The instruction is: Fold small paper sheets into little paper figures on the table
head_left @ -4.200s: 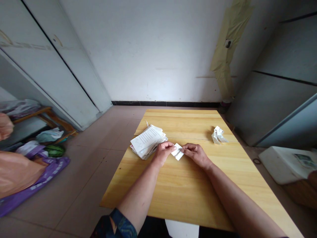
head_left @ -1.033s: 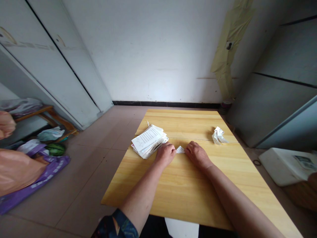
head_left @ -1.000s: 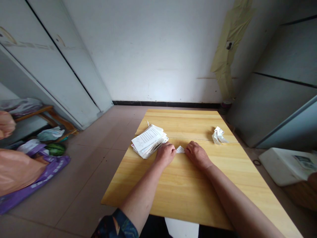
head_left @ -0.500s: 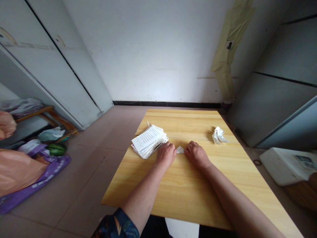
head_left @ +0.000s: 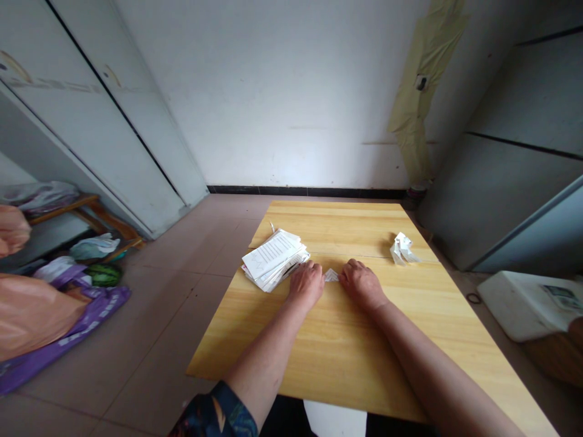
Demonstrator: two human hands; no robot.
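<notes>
Small triangular folded white paper (head_left: 331, 276)
Left hand (head_left: 307, 283) + right hand (head_left: 363, 285) were at its ends, couldn't tell if fingers (head_left: 348, 274) gripped

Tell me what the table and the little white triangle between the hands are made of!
The table is probably wood or wood-look board, smooth: streaky grain runs across its pale yellow top. The little white triangle is most likely paper, matte: it looks thin, with grayish lines, though it's small to judge.
</notes>
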